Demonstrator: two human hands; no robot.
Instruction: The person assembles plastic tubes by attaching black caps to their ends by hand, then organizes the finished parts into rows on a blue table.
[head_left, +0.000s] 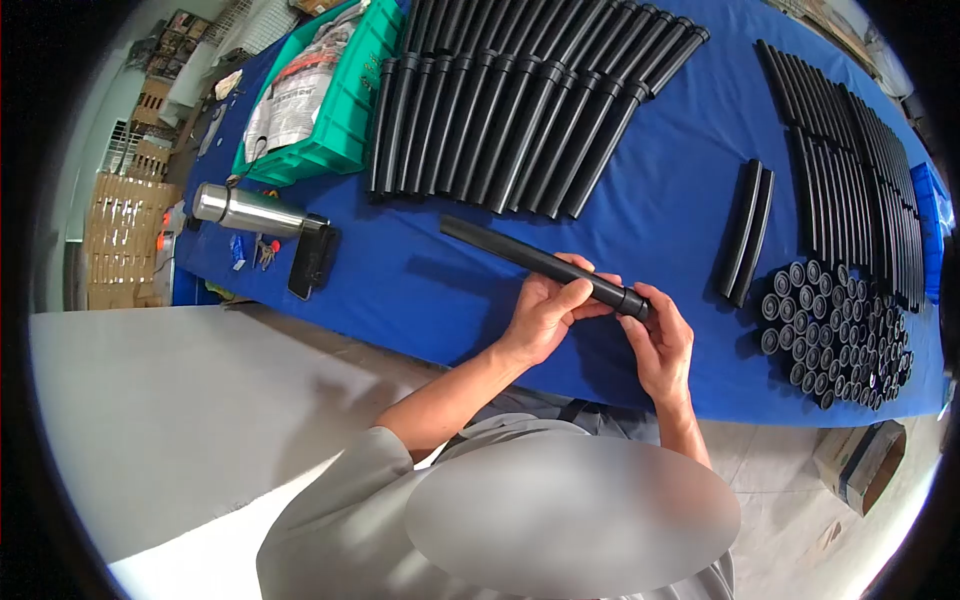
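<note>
A long black tube (pixel 500 248) is held above the blue cloth, its far end pointing up and left. Wrapped around its lower part is my left hand (pixel 545 312), thumb on top. At the near end sits a short black end fitting (pixel 634 303), wider than the tube. My right hand (pixel 662 340) pinches this fitting between thumb and fingers. Whether the fitting is fully seated cannot be seen. To the right lie several loose black round fittings (pixel 835 335) with hollow ends showing, close to two black tubes (pixel 748 230) lying side by side.
Rows of black tubes with collars (pixel 510 130) lie across the back of the blue-covered table (pixel 400 300). More thin tubes (pixel 830 190) lie far right. At left are a green crate (pixel 340 130) with newspaper, a steel flask (pixel 250 210) and a dark phone-like object (pixel 314 258).
</note>
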